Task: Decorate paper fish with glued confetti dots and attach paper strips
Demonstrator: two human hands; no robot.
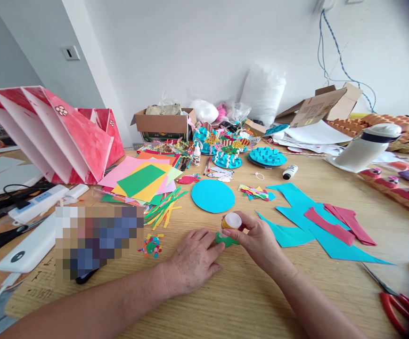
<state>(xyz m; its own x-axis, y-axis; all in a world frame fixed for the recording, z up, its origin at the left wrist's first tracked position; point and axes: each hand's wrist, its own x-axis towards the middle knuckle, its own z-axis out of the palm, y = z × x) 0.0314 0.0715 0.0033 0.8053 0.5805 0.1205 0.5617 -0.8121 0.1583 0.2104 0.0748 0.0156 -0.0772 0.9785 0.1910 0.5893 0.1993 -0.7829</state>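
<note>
While the left grip (194, 256) rests palm-down, fingers slightly spread at the left edge of a green paper piece (226, 241) on the counter (208, 310), the right grip (257, 234) pinches a small white-ended container (233, 221) over it; whether these touch, I cannot tell. A blue paper disc (213, 196) lies just beyond both.

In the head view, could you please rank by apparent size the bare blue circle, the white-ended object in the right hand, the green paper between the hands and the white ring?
1. Blue circle
2. White-ended object and green paper: unranked, both partly covered
3. White ring
</note>
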